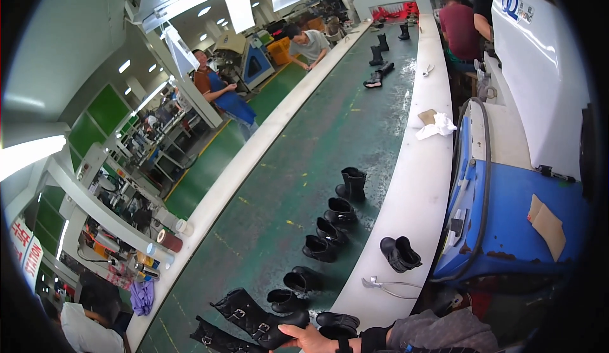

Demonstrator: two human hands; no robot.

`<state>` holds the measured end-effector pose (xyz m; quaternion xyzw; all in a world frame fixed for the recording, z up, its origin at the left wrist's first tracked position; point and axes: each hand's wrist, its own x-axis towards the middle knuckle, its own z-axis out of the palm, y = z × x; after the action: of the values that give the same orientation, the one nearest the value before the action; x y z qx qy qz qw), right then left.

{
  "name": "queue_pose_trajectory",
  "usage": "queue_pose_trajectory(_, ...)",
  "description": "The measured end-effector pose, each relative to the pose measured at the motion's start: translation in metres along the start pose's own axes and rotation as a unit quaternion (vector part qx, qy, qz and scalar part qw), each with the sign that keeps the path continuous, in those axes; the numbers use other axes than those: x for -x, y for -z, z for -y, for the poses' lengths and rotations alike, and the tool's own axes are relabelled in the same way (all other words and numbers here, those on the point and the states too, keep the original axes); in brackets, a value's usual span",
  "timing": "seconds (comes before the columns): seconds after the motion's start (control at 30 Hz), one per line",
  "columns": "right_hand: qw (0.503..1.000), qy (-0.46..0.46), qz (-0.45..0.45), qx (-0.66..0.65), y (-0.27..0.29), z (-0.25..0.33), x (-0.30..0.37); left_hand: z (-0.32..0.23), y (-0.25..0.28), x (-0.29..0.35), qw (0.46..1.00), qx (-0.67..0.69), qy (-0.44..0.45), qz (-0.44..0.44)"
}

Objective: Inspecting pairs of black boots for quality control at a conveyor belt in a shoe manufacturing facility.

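Note:
My right hand [308,338] comes in at the lower edge, closed around the toe end of a tall black boot [244,313] with buckled straps. The boot's shaft points to the left. A second buckled boot [219,339] lies just below it, partly cut off by the frame's edge. Close to my hand, a short black boot [287,300] stands on the green conveyor belt [254,226], and another black boot [337,321] is by my wrist. My left hand is out of the picture.
Several black boots [339,211] line the belt's right side. On the white right ledge [368,289] are another boot [400,254], metal pincers [390,285] and a white cloth [436,126]. A blue machine [507,220] stands at right. Two people [222,93] are beyond the left ledge.

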<state>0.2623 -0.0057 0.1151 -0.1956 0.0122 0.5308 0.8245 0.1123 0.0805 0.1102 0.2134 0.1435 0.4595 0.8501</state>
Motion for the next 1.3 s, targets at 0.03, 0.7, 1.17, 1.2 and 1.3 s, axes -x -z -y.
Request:
queue_pose_trajectory(0.03, 1.000, -0.005, -0.002, 0.000, 0.001, 0.000, -0.001, 0.000, 0.001, 0.000, 1.000, 0.001, 0.004, 0.003)
queue_pose_trajectory(0.7, 1.000, -0.006, -0.015, 0.009, -0.002, 0.000, 0.001, 0.000, 0.007, -0.002, 1.000, 0.001, 0.011, 0.007)
queue_pose_trajectory(1.17, 0.995, 0.000, 0.008, 0.104, -0.006, -0.011, -0.002, -0.008, 0.013, 0.010, 0.997, 0.069, -0.006, 0.015)
queue_pose_trajectory(1.2, 0.995, 0.002, 0.020, 0.101, -0.008, -0.011, -0.001, -0.009, 0.013, 0.012, 0.997, 0.071, -0.010, 0.013)
queue_pose_trajectory(1.3, 0.994, 0.009, 0.050, 0.099, -0.010, -0.014, 0.001, -0.012, 0.010, 0.017, 0.997, 0.079, -0.010, 0.014)
